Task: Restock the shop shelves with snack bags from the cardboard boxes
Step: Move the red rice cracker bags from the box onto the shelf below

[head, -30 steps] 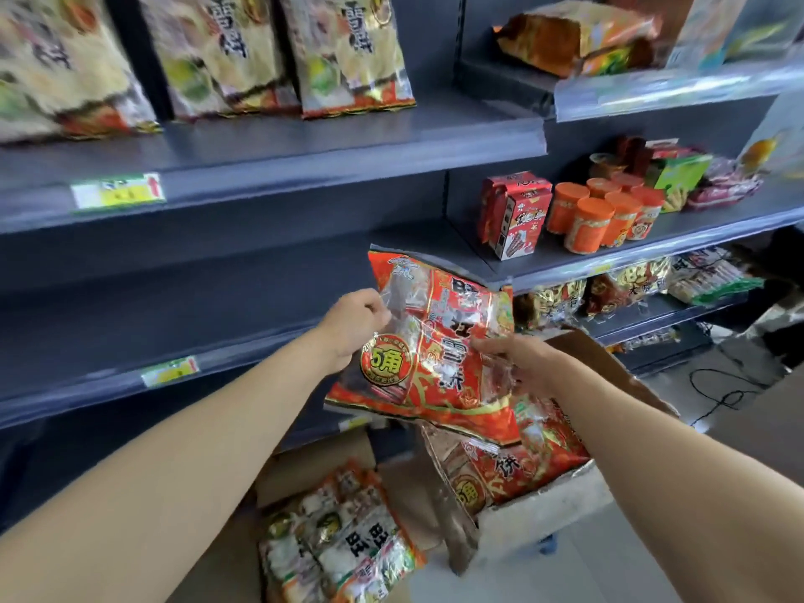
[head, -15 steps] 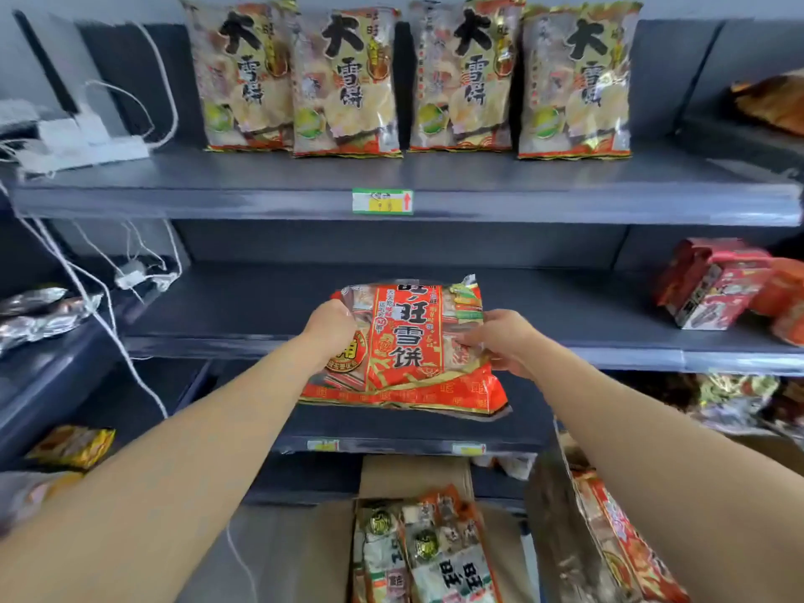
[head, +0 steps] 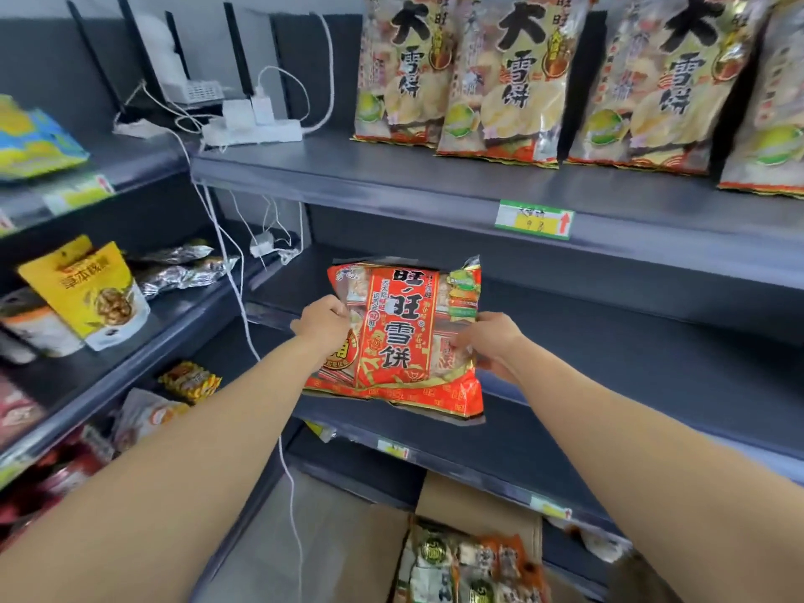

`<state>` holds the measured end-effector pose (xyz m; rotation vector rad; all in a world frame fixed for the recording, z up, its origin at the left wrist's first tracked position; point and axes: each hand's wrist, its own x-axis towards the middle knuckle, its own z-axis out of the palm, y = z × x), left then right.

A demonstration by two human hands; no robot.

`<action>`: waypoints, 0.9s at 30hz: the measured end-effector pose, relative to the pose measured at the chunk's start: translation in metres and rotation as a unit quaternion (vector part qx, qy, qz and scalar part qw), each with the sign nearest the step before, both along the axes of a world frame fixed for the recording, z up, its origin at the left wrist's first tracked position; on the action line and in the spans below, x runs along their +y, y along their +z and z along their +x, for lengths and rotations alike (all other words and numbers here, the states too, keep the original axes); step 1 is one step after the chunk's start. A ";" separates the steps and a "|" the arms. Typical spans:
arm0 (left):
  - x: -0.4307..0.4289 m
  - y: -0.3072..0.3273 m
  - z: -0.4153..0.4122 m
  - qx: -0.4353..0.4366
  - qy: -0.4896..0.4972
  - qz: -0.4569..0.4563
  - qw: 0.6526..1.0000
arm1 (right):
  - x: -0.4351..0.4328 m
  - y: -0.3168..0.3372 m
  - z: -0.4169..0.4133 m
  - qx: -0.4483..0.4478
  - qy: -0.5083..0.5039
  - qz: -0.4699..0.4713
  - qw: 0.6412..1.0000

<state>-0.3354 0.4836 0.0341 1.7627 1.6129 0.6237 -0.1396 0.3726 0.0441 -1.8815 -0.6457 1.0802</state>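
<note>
A red snack bag [head: 404, 337] with black characters is held upright in front of the grey middle shelf [head: 609, 354]. My left hand [head: 324, 319] grips its left edge and my right hand [head: 491, 341] pinches its right edge. The bag's bottom hangs level with the shelf's front lip. Below, an open cardboard box [head: 474, 507] on the floor holds several more snack bags [head: 470, 563].
Several tall cream snack bags [head: 500, 80] stand on the shelf above, over a green price tag [head: 534, 219]. A white power strip [head: 252, 132] and hanging white cables [head: 243, 306] sit left of the bag. The left-hand rack holds a yellow pouch [head: 87, 289] and foil packs [head: 182, 267].
The bag, tilted over the boxes a second ago, has been lifted and turned upright toward the middle shelf. The view has swung left and closer to the shelves.
</note>
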 end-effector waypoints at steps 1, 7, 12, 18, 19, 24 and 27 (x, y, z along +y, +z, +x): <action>0.008 -0.001 -0.001 0.019 0.016 -0.002 1.000 | 0.011 -0.002 -0.002 0.006 -0.006 0.005 1.000; 0.077 -0.012 -0.003 -0.073 -0.012 -0.037 0.997 | 0.084 -0.014 -0.018 0.006 -0.054 0.022 0.998; 0.159 -0.012 -0.005 -0.107 -0.024 -0.058 0.992 | 0.157 -0.023 -0.028 0.013 -0.085 0.039 0.996; 0.246 -0.037 0.002 -0.139 -0.053 -0.095 0.984 | 0.229 -0.049 -0.039 -0.031 -0.139 0.042 0.989; 0.257 -0.044 0.002 -0.142 -0.053 -0.104 0.983 | 0.238 -0.054 -0.041 -0.038 -0.140 0.036 0.989; 0.300 -0.074 0.004 -0.166 -0.053 -0.120 0.977 | 0.269 -0.066 -0.052 -0.066 -0.133 0.028 0.988; 0.326 -0.079 0.009 -0.191 -0.055 -0.097 0.975 | 0.291 -0.069 -0.053 -0.084 -0.153 0.036 0.984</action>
